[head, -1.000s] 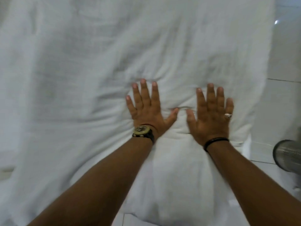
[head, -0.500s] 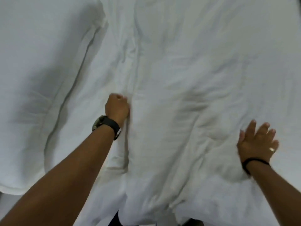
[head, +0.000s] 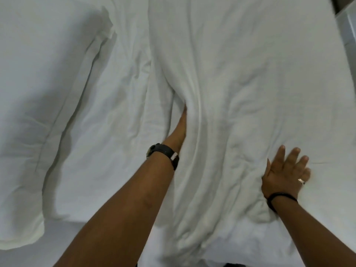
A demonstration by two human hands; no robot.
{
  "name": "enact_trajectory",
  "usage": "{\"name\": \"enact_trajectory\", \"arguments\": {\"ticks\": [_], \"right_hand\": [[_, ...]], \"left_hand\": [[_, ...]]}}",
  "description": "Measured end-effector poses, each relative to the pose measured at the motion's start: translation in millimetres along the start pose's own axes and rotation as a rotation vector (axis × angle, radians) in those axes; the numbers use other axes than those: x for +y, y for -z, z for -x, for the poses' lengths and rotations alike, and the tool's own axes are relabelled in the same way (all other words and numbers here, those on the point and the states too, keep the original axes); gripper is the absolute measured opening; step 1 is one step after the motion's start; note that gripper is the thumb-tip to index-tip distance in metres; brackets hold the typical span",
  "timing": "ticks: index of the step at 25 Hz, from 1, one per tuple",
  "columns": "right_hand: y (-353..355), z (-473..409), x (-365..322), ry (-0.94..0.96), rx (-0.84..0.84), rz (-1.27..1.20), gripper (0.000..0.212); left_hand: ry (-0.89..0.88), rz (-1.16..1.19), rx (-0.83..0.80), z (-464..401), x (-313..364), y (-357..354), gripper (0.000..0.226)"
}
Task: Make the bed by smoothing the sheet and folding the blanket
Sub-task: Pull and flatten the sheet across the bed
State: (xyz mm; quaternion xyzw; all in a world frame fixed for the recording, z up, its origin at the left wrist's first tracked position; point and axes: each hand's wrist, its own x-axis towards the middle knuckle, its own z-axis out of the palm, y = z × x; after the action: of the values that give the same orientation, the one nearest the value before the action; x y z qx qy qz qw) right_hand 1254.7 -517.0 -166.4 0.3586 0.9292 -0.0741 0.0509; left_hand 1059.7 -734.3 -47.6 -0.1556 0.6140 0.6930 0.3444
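Observation:
A white blanket (head: 240, 83) lies rumpled over the right half of the bed, with long folds running away from me. My left hand (head: 180, 128), a dark watch on its wrist, is stretched out flat and slid edge-on under the blanket's left fold, which hides most of the fingers. My right hand (head: 285, 174) presses palm-down on the blanket near its front right part, fingers apart, with a ring and a black wristband. The white sheet (head: 107, 122) shows creased to the left of the fold.
A thick white pillow or folded duvet (head: 38, 93) lies along the left side. The mattress's front edge (head: 57, 243) is near me. The bed's right edge meets a pale floor or furniture (head: 346, 35) at the top right.
My view swung from the bed's right edge towards its middle. My left hand went from flat to a fist on the fold, then stretched out under it. My right hand stayed flat.

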Motion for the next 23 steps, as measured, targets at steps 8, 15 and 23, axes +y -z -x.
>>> {"name": "enact_trajectory", "arguments": {"ticks": [8,15,23], "right_hand": [[-12,-3,11,0.038,0.042,-0.004,0.067],[-8,-2,7,0.042,0.028,-0.040,0.067],[5,-1,5,0.021,-0.081,-0.009,0.075]], "left_hand": [[-0.206,-0.680,0.382,25,-9,76,0.036],[0.186,-0.072,0.086,67,-22,58,0.022],[-0.046,-0.814,0.618,108,-39,181,0.049]]}}
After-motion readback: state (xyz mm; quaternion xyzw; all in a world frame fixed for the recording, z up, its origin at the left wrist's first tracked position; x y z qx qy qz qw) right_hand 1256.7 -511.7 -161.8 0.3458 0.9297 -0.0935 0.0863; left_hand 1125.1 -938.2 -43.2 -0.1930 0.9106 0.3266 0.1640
